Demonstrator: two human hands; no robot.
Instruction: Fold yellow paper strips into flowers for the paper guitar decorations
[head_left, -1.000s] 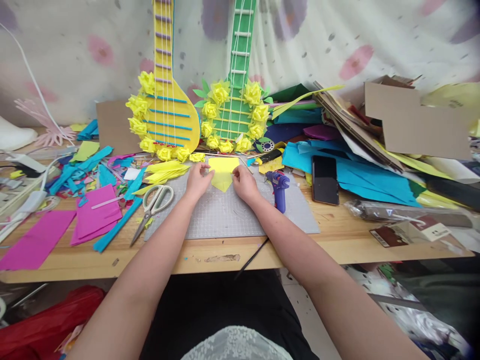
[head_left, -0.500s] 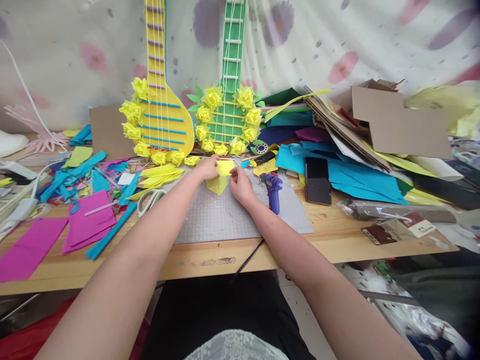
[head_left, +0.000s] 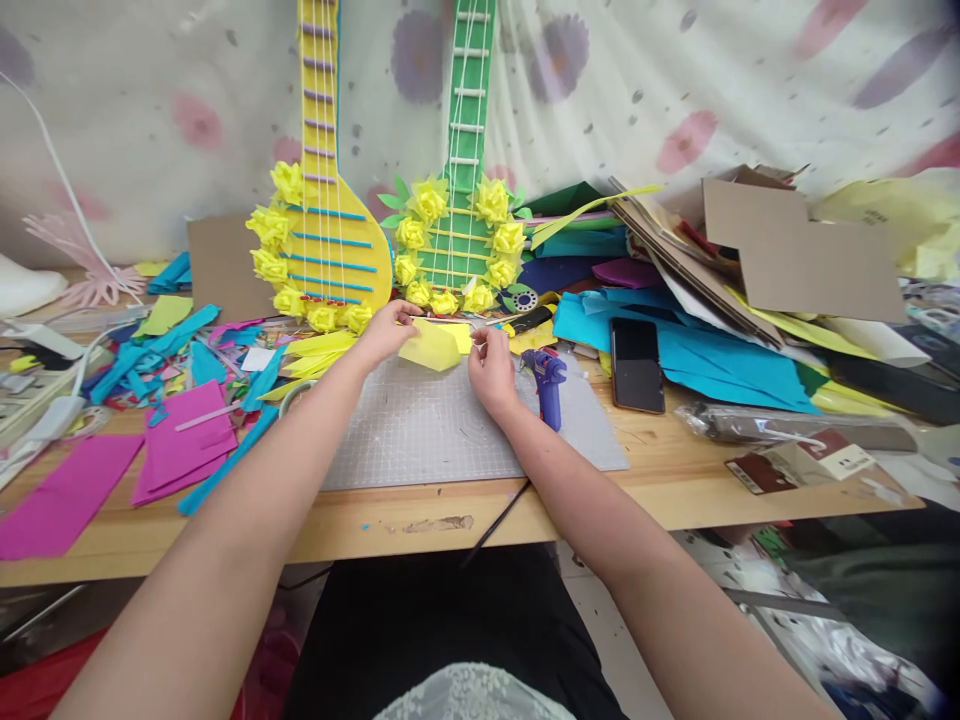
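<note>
Above the cutting mat, a piece of yellow crepe paper (head_left: 430,346) is stretched between my hands. My left hand (head_left: 386,332) pinches its upper left edge, fingers closed. At the paper's right end, my right hand (head_left: 492,368) is closed, thumb and fingertips together on the edge. Just right of that hand, a blue glue gun (head_left: 547,385) rests on the grey cutting mat (head_left: 420,440). Behind my hands lean two guitar shapes, one yellow (head_left: 349,225) and one green (head_left: 457,245), both trimmed with yellow paper flowers. My left forearm covers most of the scissors (head_left: 291,400).
A black phone (head_left: 637,365) lies right of the mat, before blue paper sheets (head_left: 720,365) and stacked cardboard (head_left: 810,250). Magenta paper (head_left: 187,435) and blue scraps (head_left: 146,350) cover the left side. A dark cord (head_left: 499,520) crosses the table's front edge.
My left hand has moved left and slightly down, and the yellow paper now spreads wider between my hands. My right hand has shifted slightly right. The scissors are now mostly hidden.
</note>
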